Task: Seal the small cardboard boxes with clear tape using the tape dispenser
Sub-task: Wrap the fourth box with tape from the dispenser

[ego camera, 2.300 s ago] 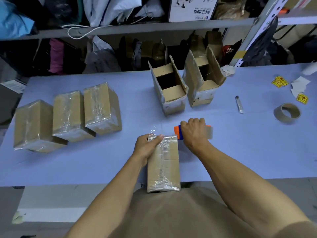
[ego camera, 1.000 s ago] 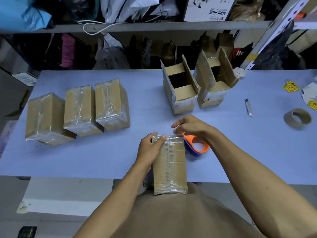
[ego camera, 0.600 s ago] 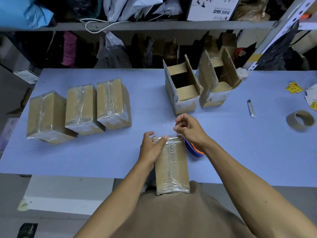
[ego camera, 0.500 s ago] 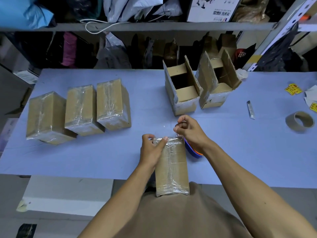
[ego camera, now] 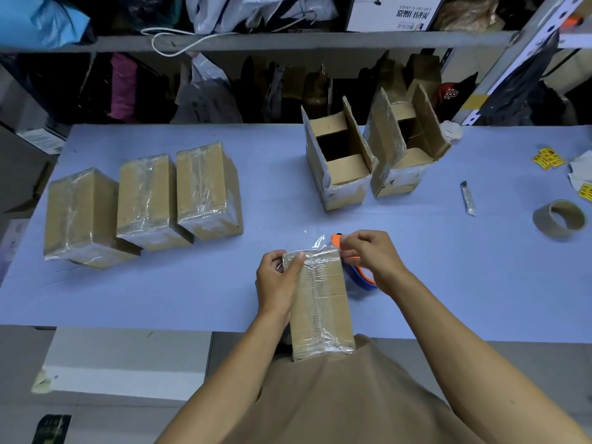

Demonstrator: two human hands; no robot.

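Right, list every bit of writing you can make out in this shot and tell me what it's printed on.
Nothing can be quoted with confidence.
White box on the shelf: dark printed characters, seen upside down, too blurred to read.
Yellow stickers at the right of the table: red and dark marks, too small to read.
Red item behind the open boxes: a white dotted pattern, not legible.
Dark card on the floor: faint print, unreadable.
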